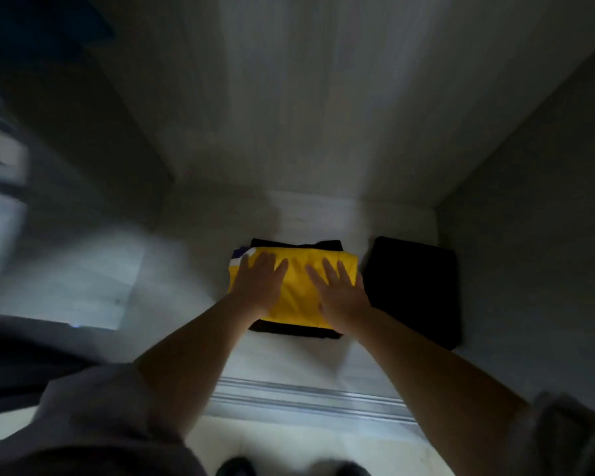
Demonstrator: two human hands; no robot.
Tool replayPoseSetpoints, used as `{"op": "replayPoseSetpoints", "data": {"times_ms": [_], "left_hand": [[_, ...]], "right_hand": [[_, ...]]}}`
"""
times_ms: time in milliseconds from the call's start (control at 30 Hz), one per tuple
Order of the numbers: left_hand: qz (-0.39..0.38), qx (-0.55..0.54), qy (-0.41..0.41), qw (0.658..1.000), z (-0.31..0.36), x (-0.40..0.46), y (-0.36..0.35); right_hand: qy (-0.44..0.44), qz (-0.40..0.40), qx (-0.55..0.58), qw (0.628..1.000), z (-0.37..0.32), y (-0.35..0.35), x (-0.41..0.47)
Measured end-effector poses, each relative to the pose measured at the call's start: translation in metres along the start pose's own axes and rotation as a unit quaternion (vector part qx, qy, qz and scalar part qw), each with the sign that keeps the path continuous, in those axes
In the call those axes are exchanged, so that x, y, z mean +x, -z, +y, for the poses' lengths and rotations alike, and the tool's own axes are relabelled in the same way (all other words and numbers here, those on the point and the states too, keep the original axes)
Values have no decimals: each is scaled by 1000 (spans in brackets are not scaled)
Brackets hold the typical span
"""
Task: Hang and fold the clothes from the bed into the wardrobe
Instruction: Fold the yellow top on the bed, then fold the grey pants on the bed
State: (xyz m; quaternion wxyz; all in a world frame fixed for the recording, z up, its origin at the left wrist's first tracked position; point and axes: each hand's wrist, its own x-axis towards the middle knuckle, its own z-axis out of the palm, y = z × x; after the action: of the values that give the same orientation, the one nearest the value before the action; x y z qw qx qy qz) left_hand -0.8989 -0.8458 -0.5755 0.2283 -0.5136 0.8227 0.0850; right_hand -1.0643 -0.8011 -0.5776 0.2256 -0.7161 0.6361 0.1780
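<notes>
A folded yellow garment with a purple and white edge at its far left lies on top of a folded black garment on the white wardrobe floor. My left hand presses flat on the yellow garment's left half, fingers straight and spread. My right hand presses flat on its right half, fingers also straight. Another folded black garment lies just to the right, beside my right hand.
The wardrobe's back wall and right side wall close in the compartment. A metal sliding-door track runs along the front edge. Dark hanging clothes blur at the left. My feet show at the bottom.
</notes>
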Motion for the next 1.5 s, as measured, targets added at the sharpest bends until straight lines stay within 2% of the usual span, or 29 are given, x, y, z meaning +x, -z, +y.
{"op": "replayPoseSetpoints", "data": {"times_ms": [67, 133, 233, 367, 533, 667, 800, 933, 1267, 1500], "left_hand": [[63, -22, 2, 998, 11, -22, 63], [83, -42, 13, 996, 16, -48, 125], [67, -86, 43, 993, 21, -93, 219], [72, -100, 39, 992, 20, -160, 320], [50, -137, 43, 988, 25, -238, 392], [69, -147, 47, 986, 27, -281, 415], [88, -119, 25, 989, 29, -314, 420], [86, -142, -5, 986, 35, -343, 426], [114, -67, -173, 976, 68, -417, 433], [110, 10, -320, 941, 171, -484, 441]], "right_hand": [[-8, 11, 2, 1000, -2, 60, -29], [-15, 31, -5, 999, -4, 118, -64], [-30, 51, -22, 998, -7, 198, -121], [-38, 69, -5, 997, -15, 287, -196], [-48, 84, 43, 994, -23, 343, -275], [-71, 98, 56, 991, -22, 355, -313], [-81, 100, 72, 989, -21, 356, -349], [-122, 113, 100, 981, -23, 355, -393], [-267, 171, 163, 934, -62, 309, -524], [-410, 177, 212, 869, -49, 255, -657]]}}
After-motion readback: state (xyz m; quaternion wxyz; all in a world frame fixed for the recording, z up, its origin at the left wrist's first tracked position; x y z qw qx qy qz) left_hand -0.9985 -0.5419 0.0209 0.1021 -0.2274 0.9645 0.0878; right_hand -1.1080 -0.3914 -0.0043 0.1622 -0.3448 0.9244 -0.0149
